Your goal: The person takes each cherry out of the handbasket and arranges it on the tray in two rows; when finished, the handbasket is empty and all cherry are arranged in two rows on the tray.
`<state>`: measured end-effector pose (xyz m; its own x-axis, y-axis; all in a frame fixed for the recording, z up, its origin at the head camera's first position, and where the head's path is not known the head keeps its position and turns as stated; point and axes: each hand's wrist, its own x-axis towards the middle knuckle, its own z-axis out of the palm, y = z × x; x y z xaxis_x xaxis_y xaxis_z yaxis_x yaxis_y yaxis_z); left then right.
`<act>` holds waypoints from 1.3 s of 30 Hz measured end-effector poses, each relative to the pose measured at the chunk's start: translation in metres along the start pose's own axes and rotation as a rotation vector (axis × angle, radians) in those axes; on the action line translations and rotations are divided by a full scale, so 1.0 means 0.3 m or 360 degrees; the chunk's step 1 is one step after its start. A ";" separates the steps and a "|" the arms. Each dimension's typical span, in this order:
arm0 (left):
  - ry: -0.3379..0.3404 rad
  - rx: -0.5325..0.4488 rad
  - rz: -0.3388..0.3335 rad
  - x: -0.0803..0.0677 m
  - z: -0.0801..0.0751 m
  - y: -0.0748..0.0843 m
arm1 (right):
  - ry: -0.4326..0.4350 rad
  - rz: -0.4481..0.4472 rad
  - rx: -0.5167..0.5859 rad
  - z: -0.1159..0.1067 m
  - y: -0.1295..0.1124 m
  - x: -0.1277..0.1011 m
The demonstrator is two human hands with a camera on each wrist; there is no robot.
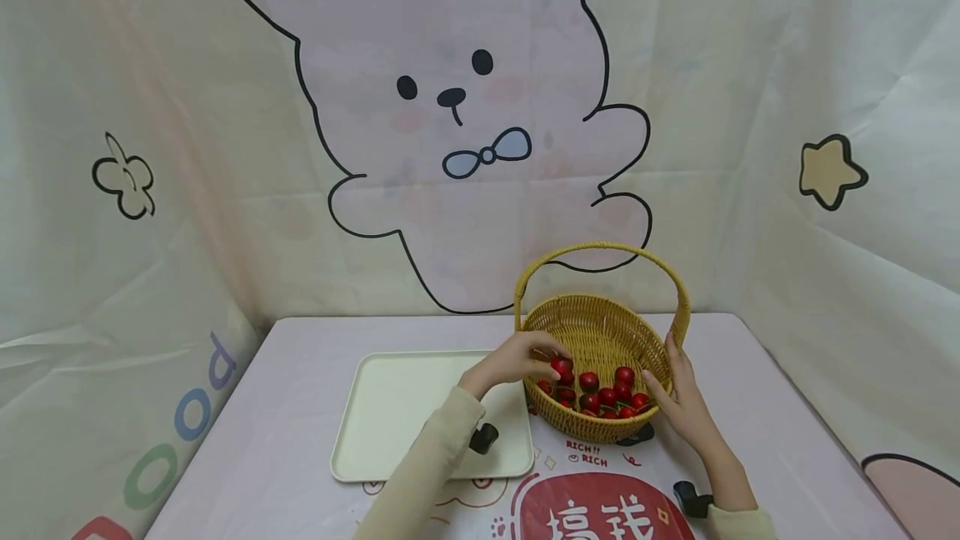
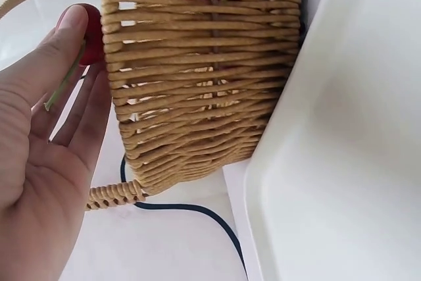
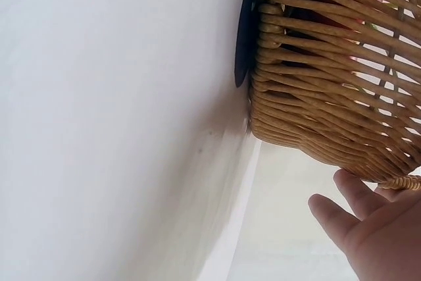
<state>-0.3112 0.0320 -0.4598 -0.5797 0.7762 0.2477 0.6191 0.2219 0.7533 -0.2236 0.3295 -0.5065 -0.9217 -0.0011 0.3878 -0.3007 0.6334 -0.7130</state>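
1. While the R hand (image 1: 684, 402) holds the wicker basket (image 1: 600, 430) at its right side, thumb apart from fingers, the L hand (image 1: 517, 359) pinches a stemmed cherry (image 2: 96, 34) by the left rim.
2. Other cherries (image 1: 607, 397) = inside, twd the front.
3. White tray (image 1: 405, 398) = just left, btw.
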 end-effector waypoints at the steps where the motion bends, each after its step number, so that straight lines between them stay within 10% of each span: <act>1: 0.0024 -0.0002 0.0001 -0.004 0.001 0.003 | 0.0000 0.0004 -0.0001 0.000 0.000 -0.001; 39: 0.0511 0.0045 0.0046 -0.206 -0.052 0.000 | 0.0016 -0.0028 0.0019 0.003 0.003 0.005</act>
<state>-0.2835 -0.0253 -0.4657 -0.6964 0.5576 0.4518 0.6497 0.2223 0.7270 -0.2255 0.3294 -0.5071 -0.9139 -0.0044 0.4058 -0.3196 0.6240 -0.7131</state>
